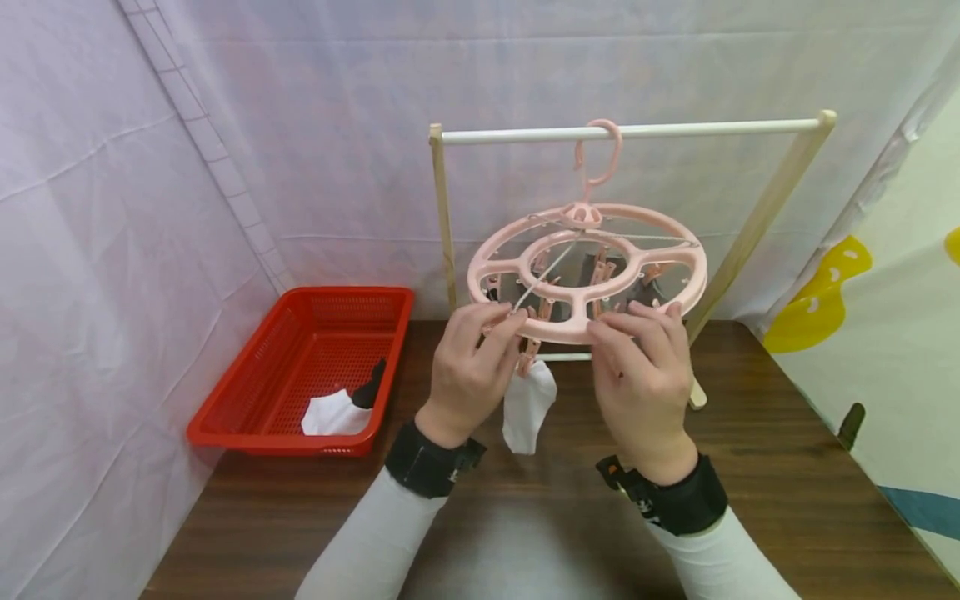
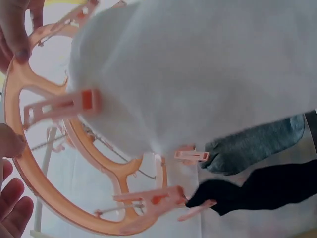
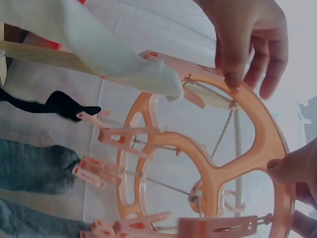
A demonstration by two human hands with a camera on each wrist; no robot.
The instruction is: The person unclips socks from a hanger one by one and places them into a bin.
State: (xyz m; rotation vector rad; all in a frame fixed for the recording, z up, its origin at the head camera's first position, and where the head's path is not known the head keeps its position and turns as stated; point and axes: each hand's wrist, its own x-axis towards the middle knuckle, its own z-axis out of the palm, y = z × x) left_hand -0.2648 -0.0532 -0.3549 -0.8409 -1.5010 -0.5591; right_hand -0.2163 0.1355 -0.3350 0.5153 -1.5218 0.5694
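A round pink clip hanger (image 1: 581, 329) hangs by its hook (image 1: 617, 154) from a white rod. My left hand (image 1: 472, 358) pinches its near rim on the left, thumb (image 2: 11, 141) against the ring. Farther right, my right hand (image 1: 645, 375) pinches the same rim, its thumb (image 3: 285, 169) pressed on the ring. A white sock (image 1: 528, 408) dangles from a pink clip (image 1: 528, 357) beside the left hand. Other clips hold a black sock (image 2: 247, 187) and grey socks (image 3: 37, 166), mostly hidden behind the ring in the head view.
A red basket (image 1: 300, 446) stands at the left with a white sock (image 1: 333, 414) and a black piece of fabric (image 1: 368, 387) inside. The white rod (image 1: 517, 135) rests on wooden posts (image 1: 765, 217) at the back of the brown table (image 1: 780, 467). White cloth walls close off the back and left.
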